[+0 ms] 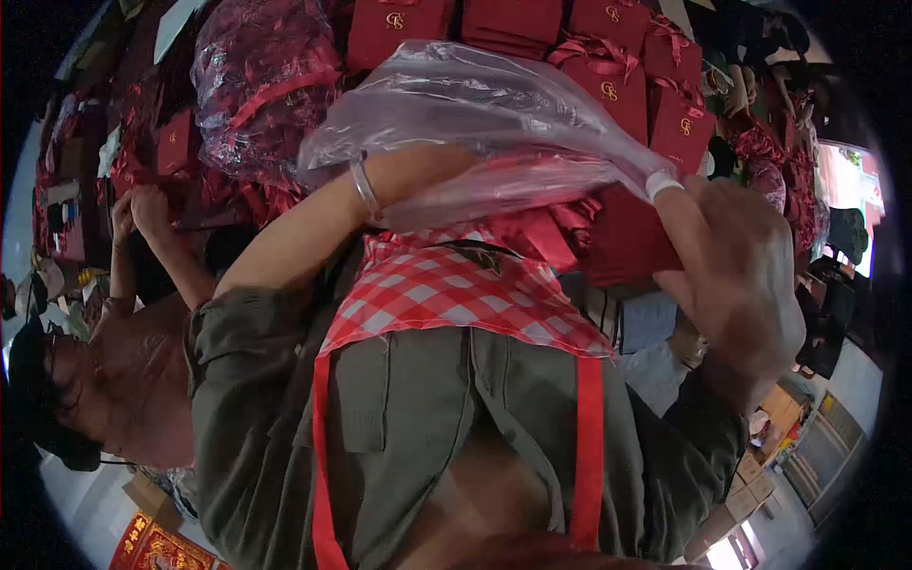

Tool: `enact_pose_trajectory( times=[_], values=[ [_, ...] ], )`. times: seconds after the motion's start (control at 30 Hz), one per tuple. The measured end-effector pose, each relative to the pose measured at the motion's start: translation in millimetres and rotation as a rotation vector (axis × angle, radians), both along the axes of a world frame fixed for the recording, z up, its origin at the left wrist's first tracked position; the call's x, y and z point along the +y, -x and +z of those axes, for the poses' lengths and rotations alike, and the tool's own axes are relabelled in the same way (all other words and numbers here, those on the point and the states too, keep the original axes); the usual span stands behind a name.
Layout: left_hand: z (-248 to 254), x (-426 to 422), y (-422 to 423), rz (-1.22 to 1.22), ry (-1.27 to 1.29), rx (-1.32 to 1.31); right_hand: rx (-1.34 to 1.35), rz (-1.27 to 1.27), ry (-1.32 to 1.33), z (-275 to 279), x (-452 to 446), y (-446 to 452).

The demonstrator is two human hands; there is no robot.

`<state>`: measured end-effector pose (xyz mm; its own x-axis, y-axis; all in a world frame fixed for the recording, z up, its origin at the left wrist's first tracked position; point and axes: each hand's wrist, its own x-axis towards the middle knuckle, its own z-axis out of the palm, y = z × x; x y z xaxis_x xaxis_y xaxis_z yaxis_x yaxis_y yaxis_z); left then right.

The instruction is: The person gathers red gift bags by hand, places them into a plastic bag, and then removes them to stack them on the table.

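A dark grey-green shirt (427, 408) fills most of the space between and behind the two hands. Next in size is the clear plastic bag (456, 104), stretched from the left hand (454, 163) across to the right hand (736, 252), above the apron. Well beyond the left elbow sits another person (142, 389) in a brownish top, whose two hands are raised close together. The red-and-white checked apron (456, 304), with red straps, hangs nearer the body than either hand.

Beyond the left hand stands a full plastic sack (266, 90) with dark red things showing through. The right hand is blurred, but its fingers hold the narrow, drawn-in end of the plastic bag. The left hand reaches in under the plastic; its fingers are hidden, so I cannot tell how wide or narrow they are.

Just beside the right hand, on its inner side, lies a dark red packet (632, 237). Beyond both hands are red gift bags (608, 90) bearing gold letters, some tied with bows. Between the hands, under the plastic, is a red ribbon (546, 237).

Smallest are the bracelet (365, 190) on the left wrist and the white band (661, 182) on a right finger, touching the plastic.
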<state>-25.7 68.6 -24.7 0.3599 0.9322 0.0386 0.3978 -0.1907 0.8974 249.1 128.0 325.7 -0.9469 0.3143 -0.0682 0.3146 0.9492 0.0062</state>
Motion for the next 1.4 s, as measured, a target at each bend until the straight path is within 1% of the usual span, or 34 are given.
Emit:
enact_pose_trajectory(
  times=[0.1, 0.17, 0.2, 0.23, 0.27, 0.3, 0.33, 0.4, 0.47, 0.5, 0.57, 0.67, 0.7, 0.77, 0.83, 0.9, 0.97, 1.0, 1.03, 1.1, 1.17, 1.23, 1.27, 1.33, 1.37, 1.4],
  values=[
    [95, -23, -8, -0.099, -0.465, 0.82, -0.024, -0.021, 0.094, -1, -7, 1],
    [85, -16, -11, -0.252, -0.138, 0.82, -0.014, 0.047, 0.106, -11, -4, 1],
    [83, -21, -15, -0.224, -0.138, 0.977, -0.015, 0.053, 0.104, -25, -1, 3],
    [66, -23, -14, -0.218, -0.137, 0.975, -0.096, 0.029, 0.135, -46, 2, 6],
    [40, -26, -12, -0.194, -0.022, 0.918, -0.178, 0.006, 0.165, -64, 4, 7],
    [25, -28, -12, -0.169, 0.093, 0.856, -0.184, 0.014, 0.164, -77, 7, 9],
    [28, -32, -13, -0.082, 0.056, 0.749, -0.211, 0.012, 0.154, -88, 9, 10],
    [42, -22, -12, -0.055, 0.108, 0.724, -0.239, 0.016, 0.149, -96, 12, 13],
    [6, -8, 0, 0.101, 0.076, 0.294, -0.223, -0.022, 0.191, -99, 15, 14],
    [-5, 0, -1, 0.123, 0.087, 0.128, -0.227, -0.021, 0.192, -99, 15, 16],
    [-23, 12, -19, 0.121, 0.109, 0.026, -0.257, -0.017, 0.189, -98, 16, 20],
    [-45, 24, -48, 0.093, 0.078, 0.072, -0.322, -0.043, 0.191, -96, 24, 13],
    [-51, 27, -55, 0.089, 0.063, 0.1, -0.328, -0.046, 0.189, -87, 24, 9],
    [-61, 31, -63, 0.083, 0.024, 0.181, -0.387, -0.18, 0.145, -62, 19, -2],
    [-73, 35, -67, 0.087, -0.024, 0.285, -0.29, -0.081, 0.061, -49, 14, -17],
    [-84, 41, -72, 0.085, -0.074, 0.401, -0.313, -0.133, 0.211, -30, 5, -9],
    [-92, 48, -80, 0.091, -0.112, 0.5, -0.301, 0.052, 0.062, -33, -2, 7],
    [-95, 50, -83, 0.089, -0.133, 0.536, -0.386, 0.082, 0.131, -40, -3, 18],
    [-98, 52, -88, 0.085, -0.149, 0.578, -0.406, 0.128, 0.192, -52, 0, 29],
    [-106, 55, -89, 0.064, -0.194, 0.586, -0.444, 0.189, 0.298, -97, 13, 44],
    [-115, 54, -87, 0.032, -0.249, 0.555, -0.65, 0.028, 0.329, -127, 23, 70],
    [-124, 50, -80, 0.001, -0.311, 0.481, -0.743, 0.042, 0.342, -141, 30, 86],
    [-127, 46, -76, -0.002, -0.341, 0.42, -0.744, 0.042, 0.344, -150, 33, 90],
    [-123, 44, -66, 0.004, -0.361, 0.269, -0.828, 0.175, 0.39, -167, 38, 95],
    [-117, 43, -53, -0.066, 0.272, -0.284, -0.831, 0.176, 0.392, -172, 39, 98],
    [-91, 42, -46, -0.129, 0.581, -0.58, -0.802, 0.163, 0.408, -177, 41, 100]
  ],
)
